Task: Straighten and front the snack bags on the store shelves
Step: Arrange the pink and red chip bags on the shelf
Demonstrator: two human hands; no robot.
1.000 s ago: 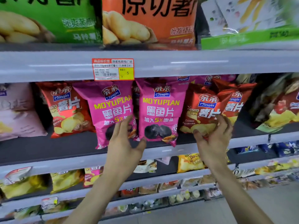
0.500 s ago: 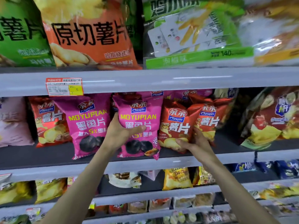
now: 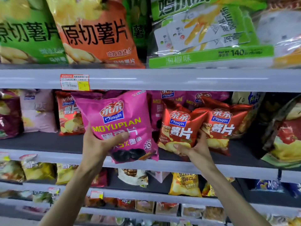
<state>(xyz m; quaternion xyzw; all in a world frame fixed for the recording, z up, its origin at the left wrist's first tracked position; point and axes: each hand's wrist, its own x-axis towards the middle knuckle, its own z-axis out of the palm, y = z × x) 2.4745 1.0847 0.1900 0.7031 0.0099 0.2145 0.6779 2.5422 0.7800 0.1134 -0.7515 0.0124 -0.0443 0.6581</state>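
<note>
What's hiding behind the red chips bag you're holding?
Behind the red chips bag in the right hand stand more pink bags. Only their tops show; how many stand further back is covered.

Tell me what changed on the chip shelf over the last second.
The left hand closed its grip on a pink Moyupian bag and pulled it forward, its bottom now hanging past the shelf edge. The right hand went from touching to gripping the bottom of the left red chip bag. The second red bag and the price tag stayed put.
</note>
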